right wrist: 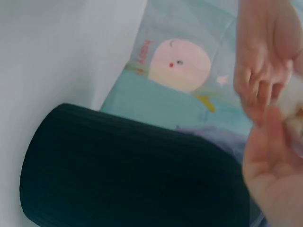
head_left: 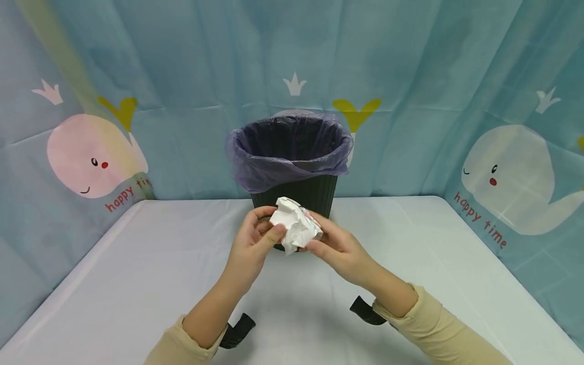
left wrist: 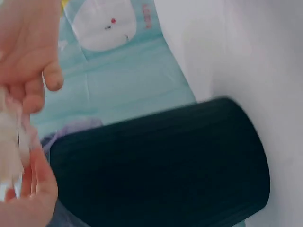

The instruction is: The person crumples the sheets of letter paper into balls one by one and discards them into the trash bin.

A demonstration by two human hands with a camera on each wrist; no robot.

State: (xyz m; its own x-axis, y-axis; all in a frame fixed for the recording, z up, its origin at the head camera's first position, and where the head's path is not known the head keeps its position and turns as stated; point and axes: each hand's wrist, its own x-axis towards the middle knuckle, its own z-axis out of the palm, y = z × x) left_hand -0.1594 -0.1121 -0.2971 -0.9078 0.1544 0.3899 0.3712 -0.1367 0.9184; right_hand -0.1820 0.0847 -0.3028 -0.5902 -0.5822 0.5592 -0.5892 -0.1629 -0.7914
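A crumpled sheet of white paper (head_left: 294, 225), with some darker print along its right side, is held up between both hands in front of the bin. My left hand (head_left: 248, 243) pinches its left side, thumb across the near face. On the opposite side my right hand (head_left: 344, 251) grips the paper with thumb and fingers. In the left wrist view the paper (left wrist: 8, 142) is cut off by the frame edge. Just behind the hands stands a dark ribbed trash bin (head_left: 296, 190), lined with a purple plastic bag (head_left: 278, 172) folded over its rim.
The bin rests on a white table (head_left: 182, 263) near its back edge. A blue curtain (head_left: 182, 50) with whale prints surrounds the table on the back and sides. Black straps (head_left: 238, 330) show by both wrists, below beige sleeves (head_left: 182, 339).
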